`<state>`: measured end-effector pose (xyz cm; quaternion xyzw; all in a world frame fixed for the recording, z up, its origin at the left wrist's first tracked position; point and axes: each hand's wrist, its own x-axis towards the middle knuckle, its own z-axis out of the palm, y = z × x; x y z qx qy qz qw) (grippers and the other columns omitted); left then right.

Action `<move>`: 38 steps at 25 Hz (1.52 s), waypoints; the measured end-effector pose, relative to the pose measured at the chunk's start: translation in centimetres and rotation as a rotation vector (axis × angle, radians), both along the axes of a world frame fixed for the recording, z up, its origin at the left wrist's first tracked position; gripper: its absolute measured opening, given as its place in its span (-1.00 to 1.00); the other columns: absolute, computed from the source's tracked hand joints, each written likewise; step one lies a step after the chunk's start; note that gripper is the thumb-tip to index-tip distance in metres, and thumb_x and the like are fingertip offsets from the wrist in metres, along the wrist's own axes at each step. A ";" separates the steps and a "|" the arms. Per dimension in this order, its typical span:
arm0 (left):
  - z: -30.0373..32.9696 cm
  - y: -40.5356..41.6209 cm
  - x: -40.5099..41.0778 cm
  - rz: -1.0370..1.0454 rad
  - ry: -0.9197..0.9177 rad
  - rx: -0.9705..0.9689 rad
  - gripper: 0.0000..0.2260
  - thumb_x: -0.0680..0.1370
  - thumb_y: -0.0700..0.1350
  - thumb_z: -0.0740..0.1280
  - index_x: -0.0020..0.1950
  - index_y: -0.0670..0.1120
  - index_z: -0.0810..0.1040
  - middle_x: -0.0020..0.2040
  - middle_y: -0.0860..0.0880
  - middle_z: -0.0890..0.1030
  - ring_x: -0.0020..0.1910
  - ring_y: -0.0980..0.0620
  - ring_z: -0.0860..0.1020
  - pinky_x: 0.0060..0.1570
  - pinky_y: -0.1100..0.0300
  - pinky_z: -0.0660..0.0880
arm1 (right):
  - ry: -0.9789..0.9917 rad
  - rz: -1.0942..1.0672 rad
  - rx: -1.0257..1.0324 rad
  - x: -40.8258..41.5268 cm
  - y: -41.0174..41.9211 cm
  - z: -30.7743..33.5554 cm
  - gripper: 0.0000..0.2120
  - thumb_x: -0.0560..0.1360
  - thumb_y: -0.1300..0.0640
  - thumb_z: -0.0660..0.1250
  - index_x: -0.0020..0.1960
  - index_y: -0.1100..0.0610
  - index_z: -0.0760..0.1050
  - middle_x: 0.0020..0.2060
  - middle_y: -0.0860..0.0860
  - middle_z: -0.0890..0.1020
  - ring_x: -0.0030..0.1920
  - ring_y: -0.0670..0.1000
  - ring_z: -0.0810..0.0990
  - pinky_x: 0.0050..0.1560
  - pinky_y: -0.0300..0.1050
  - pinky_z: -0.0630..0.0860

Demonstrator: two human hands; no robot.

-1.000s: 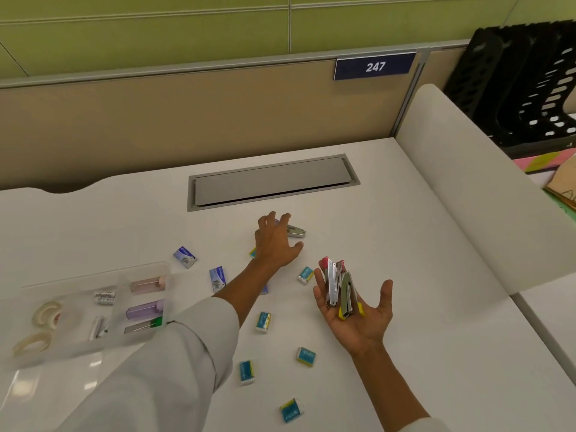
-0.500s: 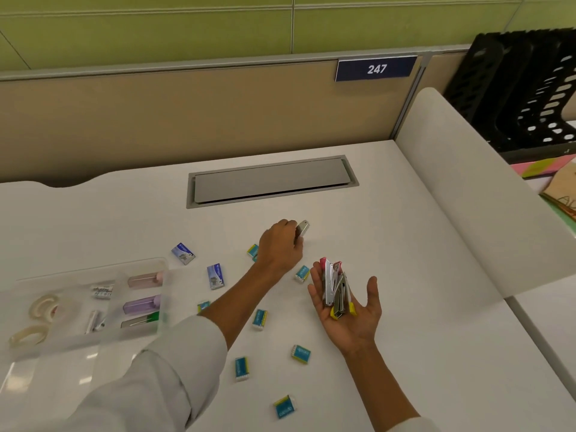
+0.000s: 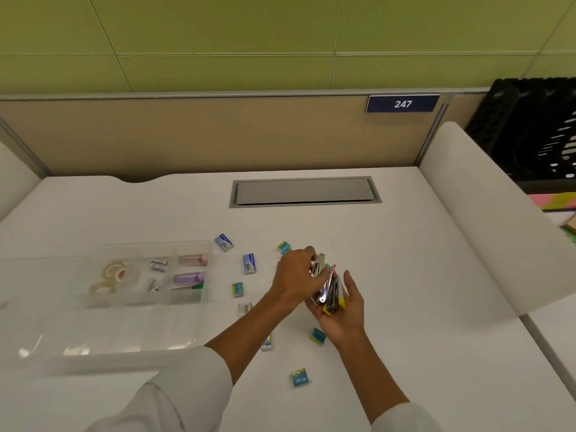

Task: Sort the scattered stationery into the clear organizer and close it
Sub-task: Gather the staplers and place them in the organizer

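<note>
My right hand lies palm up over the white desk and cradles a bundle of small staplers. My left hand pinches a silver stapler and holds it against the top of that bundle. Several small staple boxes are scattered around, among them a blue-white one, a teal one and a yellow-teal one. The clear organizer sits open at the left, holding tape rolls, a purple stapler and a pink one.
A grey cable hatch is set into the desk behind the hands. A white divider rises at the right, with black file trays beyond it. A tan partition with a "247" plate closes the back.
My left hand picked the silver stapler off the desk and carried it back to the bundle in my right hand. The view tilted and shifted left.
</note>
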<state>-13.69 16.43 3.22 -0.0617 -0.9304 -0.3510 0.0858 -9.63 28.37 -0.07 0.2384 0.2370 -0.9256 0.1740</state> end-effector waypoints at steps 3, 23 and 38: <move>0.4 -1.3 1.4 -0.045 -0.003 0.022 -0.81 0.44 0.06 0.36 -0.15 -0.07 0.54 -0.34 0.05 0.60 -0.37 0.10 0.54 -0.26 0.08 0.56 | 0.010 0.061 0.100 0.7 -1.4 0.3 -0.59 0.55 0.07 0.34 0.37 0.17 0.50 0.04 0.15 0.72 -0.02 0.08 0.72 -0.08 0.03 0.69; 1.3 -37.1 13.8 0.020 -0.203 -0.253 0.17 0.13 0.48 0.43 0.55 0.00 0.01 0.57 0.02 0.03 0.54 0.12 -0.07 0.49 0.11 -0.02 | 0.411 0.452 0.630 4.8 -23.7 3.5 -0.57 0.58 0.23 0.34 0.40 -0.03 0.39 0.14 0.03 0.69 -0.01 0.09 0.70 -0.07 -0.01 0.65; -1.5 -47.2 16.6 -0.012 -0.382 -0.144 0.30 0.03 0.46 0.49 0.55 0.07 -0.14 0.58 0.05 0.02 0.53 0.02 0.09 0.48 0.03 0.15 | 0.707 0.689 1.248 8.7 -43.4 2.4 -0.56 0.51 0.22 0.30 0.35 0.02 0.32 0.13 -0.01 0.66 0.05 0.04 0.66 -0.01 -0.03 0.65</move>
